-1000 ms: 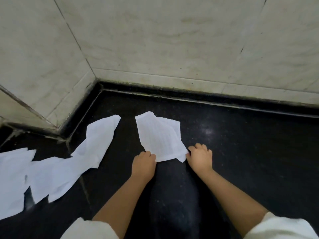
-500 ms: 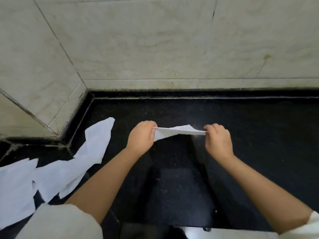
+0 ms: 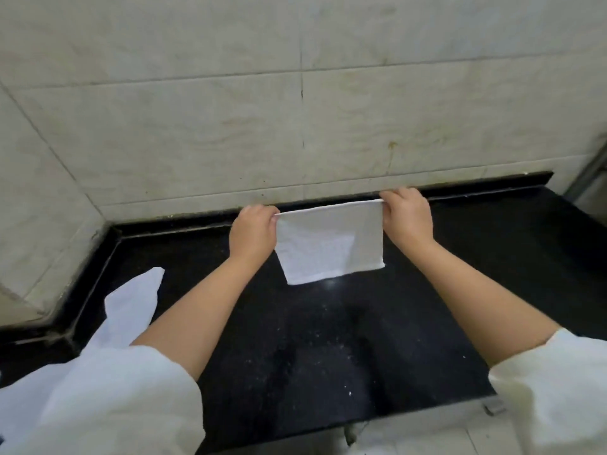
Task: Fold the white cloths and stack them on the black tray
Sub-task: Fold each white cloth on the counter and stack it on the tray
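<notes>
Now I am pinching the top corners of one white cloth [image 3: 330, 244], my left hand [image 3: 251, 229] curled on the left corner and my right hand [image 3: 407, 216] on the right, thumbs and fingers closed on the hem so the top edge is pulled into a taut line between them. Below my grip the cloth is hanging as a flat panel with its lower edge free, over the black counter [image 3: 328, 339]; I cannot tell whether that edge is clear of the surface or brushing it.

To do this step well, I judge I should be keeping the tension even across both corners, so the panel is dropping square and not skewing; its lower left corner is sitting a little lower than the right. Lowering the free edge onto the counter first and then laying the held edge over it should give a clean half fold, with the corners matched before I let go.

Out to the left of my left forearm, more loose white cloths [image 3: 134, 307] are lying crumpled on the counter, partly hidden behind my white sleeve [image 3: 108, 399], waiting to be folded. Beyond my hands the tiled wall [image 3: 295, 126] is rising from the back of the counter. No separate black tray is showing anywhere around my grip, so I cannot say where the stack belongs.
</notes>
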A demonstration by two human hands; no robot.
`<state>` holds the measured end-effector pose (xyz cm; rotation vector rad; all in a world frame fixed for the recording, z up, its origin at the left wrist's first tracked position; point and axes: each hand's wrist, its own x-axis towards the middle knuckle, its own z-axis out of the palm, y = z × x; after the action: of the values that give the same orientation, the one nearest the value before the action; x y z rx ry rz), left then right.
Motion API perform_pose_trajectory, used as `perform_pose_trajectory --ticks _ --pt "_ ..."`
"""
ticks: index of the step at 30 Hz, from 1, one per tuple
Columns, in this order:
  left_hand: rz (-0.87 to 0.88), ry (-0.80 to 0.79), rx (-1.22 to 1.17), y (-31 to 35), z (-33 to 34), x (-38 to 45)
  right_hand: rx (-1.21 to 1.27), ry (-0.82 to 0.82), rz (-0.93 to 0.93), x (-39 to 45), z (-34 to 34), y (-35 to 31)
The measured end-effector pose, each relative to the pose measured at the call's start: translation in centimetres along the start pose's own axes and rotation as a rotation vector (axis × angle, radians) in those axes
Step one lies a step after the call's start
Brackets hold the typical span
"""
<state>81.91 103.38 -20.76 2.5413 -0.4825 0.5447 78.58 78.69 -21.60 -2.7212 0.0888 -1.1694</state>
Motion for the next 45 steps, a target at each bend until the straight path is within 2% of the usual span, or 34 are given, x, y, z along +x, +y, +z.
perform_pose_trajectory --ticks 2,4,5,7,9,12,15,17,19,21,23,29,35,39,43,45 --pt "-0.035 -0.150 -0.001 -0.1 0.8 -1.7 -0.008 -0.046 -0.094 -2.2 -0.4 0.9" --pt "-0.037 -0.395 0.006 -1.2 2.2 -4.5 0.042 -0.269 -0.153 -5.8 -0.7 1.6" --pt "-0.040 -0.533 0.000 -1.7 2.8 -6.0 0.070 -0.457 -0.156 -7.7 -0.7 2.1" --pt "-0.054 -0.822 -0.006 -2.4 3.8 -8.7 0.084 -0.959 -0.111 -11.1 -1.0 2.7" --pt "-0.064 -1.109 0.017 -2.4 4.6 -11.0 0.081 -1.304 -0.075 -14.1 -0.8 3.1" --pt "-0.033 -1.387 0.101 -1.6 5.5 -12.9 0.092 -1.557 -0.009 -16.6 -0.3 2.5" --pt "-0.088 -1.524 0.129 -1.3 6.3 -12.9 0.132 -1.714 0.107 -16.2 0.1 2.4" --pt "-0.126 -1.454 0.108 -1.6 6.9 -12.5 0.162 -1.626 0.171 -15.4 0.6 2.7" --pt "-0.155 -1.244 0.086 -2.1 7.7 -11.8 0.158 -1.452 0.193 -14.9 1.4 3.3" --pt "-0.214 -1.049 0.089 -2.6 8.7 -11.1 0.095 -1.361 0.178 -14.7 2.4 3.6" --pt "-0.251 -0.955 0.139 -2.9 9.9 -10.2 0.007 -1.297 0.208 -14.5 3.4 3.5" --pt "-0.149 -0.861 0.359 -3.1 13.7 -9.4 -0.153 -1.162 0.201 -15.3 6.1 3.8" --pt "-0.124 -0.809 0.317 -4.2 14.9 -11.0 -0.279 -1.143 0.031 -16.5 6.8 3.3" --pt "-0.042 -0.813 0.287 -4.6 14.8 -10.7 -0.220 -1.162 0.020 -15.8 6.6 3.2" --pt "-0.097 -0.887 0.204 -4.4 13.7 -9.6 -0.098 -1.178 0.085 -14.4 5.9 3.4" --pt "-0.134 -0.832 0.131 -4.1 12.5 -8.6 -0.031 -1.105 0.124 -13.2 5.3 3.6"
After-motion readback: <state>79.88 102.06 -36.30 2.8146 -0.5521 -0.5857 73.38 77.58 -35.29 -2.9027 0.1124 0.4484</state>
